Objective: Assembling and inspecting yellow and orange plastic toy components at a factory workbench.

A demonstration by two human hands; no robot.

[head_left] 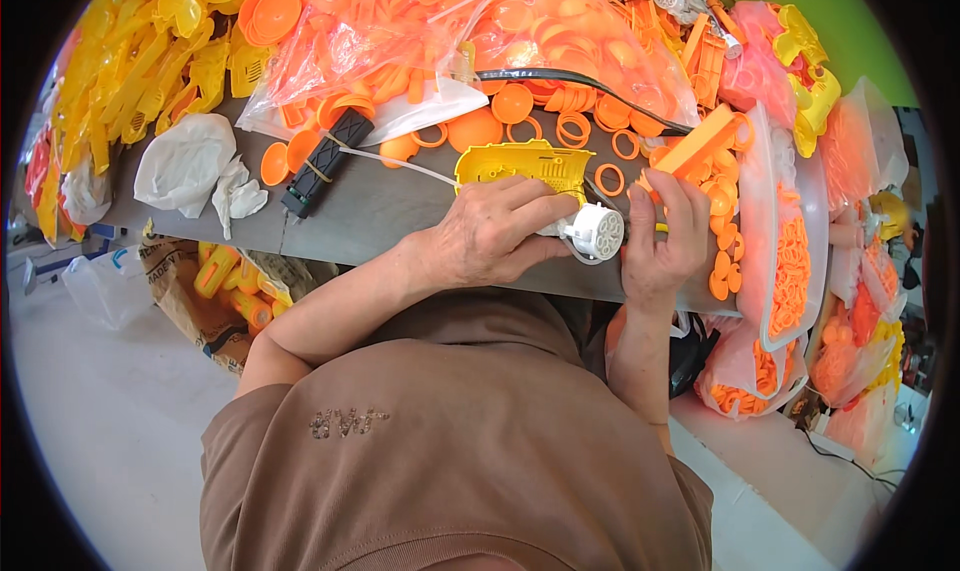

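My left hand [500,229] is closed around a white cylindrical toy part [598,233] with round holes in its end face. Just beyond those fingers lies a yellow plastic half-shell [530,163], partly covered by the hand. My right hand [665,236] is close to the white part, its fingers curled and the thumb raised. A bit of yellow shows at its palm; what it grips is mostly hidden. An orange bar-shaped piece [695,143] sits right by its fingertips, and I cannot tell whether they touch it.
Orange rings and caps [573,131] lie beyond my hands. Behind are clear bags of orange parts [560,36] and yellow shells [130,81]. A black bar-shaped tool [328,163] and a white bag [185,166] are left. A bin of small orange rings [790,261] stands right.
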